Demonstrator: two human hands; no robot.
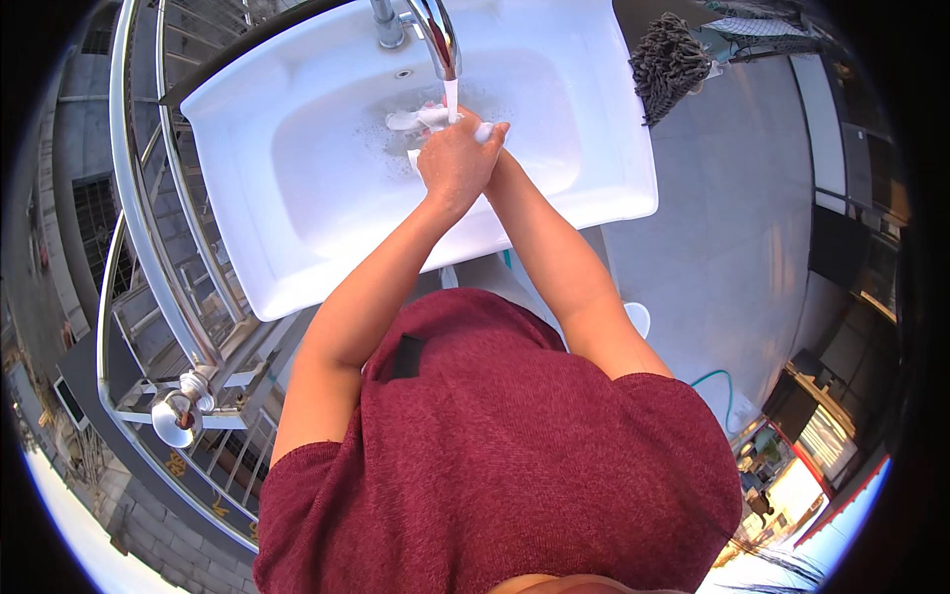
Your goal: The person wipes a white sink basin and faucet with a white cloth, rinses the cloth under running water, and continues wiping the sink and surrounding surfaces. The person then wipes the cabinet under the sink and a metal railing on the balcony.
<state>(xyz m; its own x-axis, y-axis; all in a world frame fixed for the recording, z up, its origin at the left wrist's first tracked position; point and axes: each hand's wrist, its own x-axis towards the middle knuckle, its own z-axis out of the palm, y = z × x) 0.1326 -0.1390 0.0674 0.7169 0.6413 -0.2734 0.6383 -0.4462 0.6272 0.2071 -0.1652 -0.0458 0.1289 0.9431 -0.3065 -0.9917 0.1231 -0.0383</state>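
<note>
Water runs from a chrome faucet point(445, 59) into a white ceramic sink point(312, 171). Both my hands are under the stream, close together, with a wet white cloth point(415, 120) between and below them. My left hand point(454, 167) lies on top, its fingers curled over part of the cloth. Mostly hidden behind it, my right hand point(469, 117) is at the cloth too; how its fingers close cannot be seen. Cloudy water with some bubbles surrounds the cloth in the basin.
Stainless steel railings point(126, 148) curve along the left side of the sink. A grey mop head point(668, 67) is at the sink's right edge. Below the sink, partly behind my right arm, shows a white bucket point(638, 319). A green hose point(731, 401) lies on the floor.
</note>
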